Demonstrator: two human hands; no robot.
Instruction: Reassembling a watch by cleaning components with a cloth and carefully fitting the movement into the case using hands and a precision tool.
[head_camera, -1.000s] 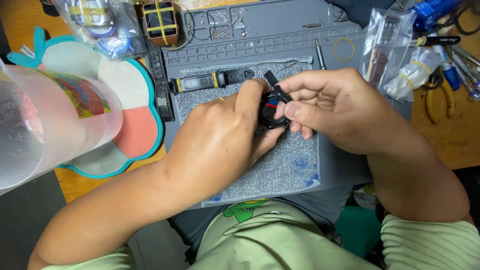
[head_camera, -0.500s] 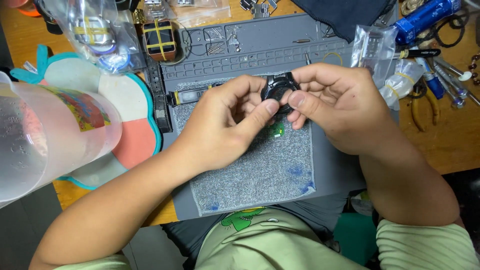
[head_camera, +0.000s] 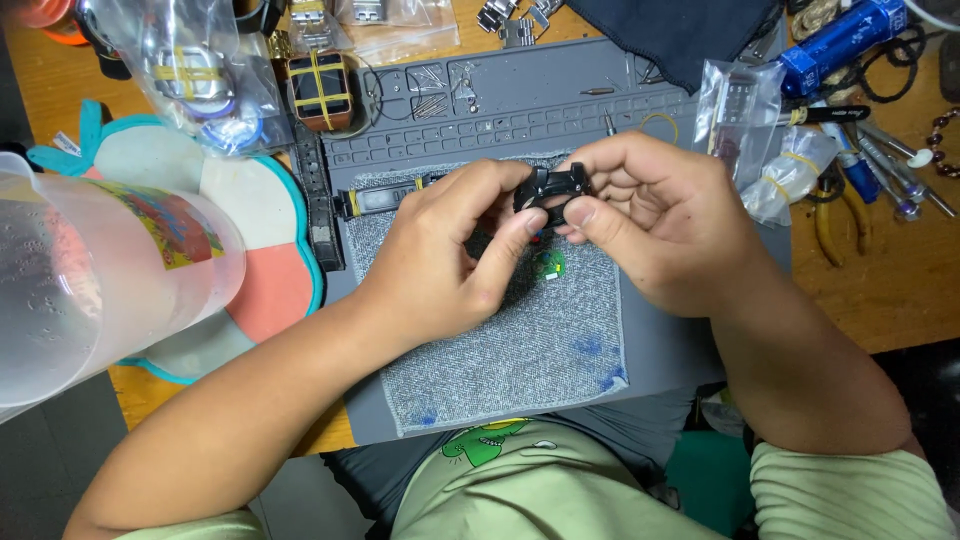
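Observation:
Both hands meet over a grey cloth pad (head_camera: 520, 350) lying on a grey work mat (head_camera: 520, 110). Between their fingertips is a small black watch case (head_camera: 553, 187). My left hand (head_camera: 445, 255) pinches it from the left and below with thumb and forefinger. From the right, my right hand (head_camera: 655, 225) grips it, thumb underneath. A small green round part (head_camera: 547, 264) rests on the pad just under the case. Left of my left hand a black tool with yellow bands (head_camera: 380, 198) lies on the mat.
A clear plastic jug (head_camera: 90, 280) stands at the left on a flower-shaped coaster (head_camera: 270, 290). Bags with watch parts (head_camera: 200, 75), a square watch (head_camera: 320, 90) and a black strap (head_camera: 318, 215) lie at the back left. Bagged parts (head_camera: 750, 130), pliers (head_camera: 835, 220) and a blue bottle (head_camera: 835, 40) crowd the right.
The view has shifted down the table. Both hands stay together on the black watch case, turning it between the fingertips; the green part under it has come into sight.

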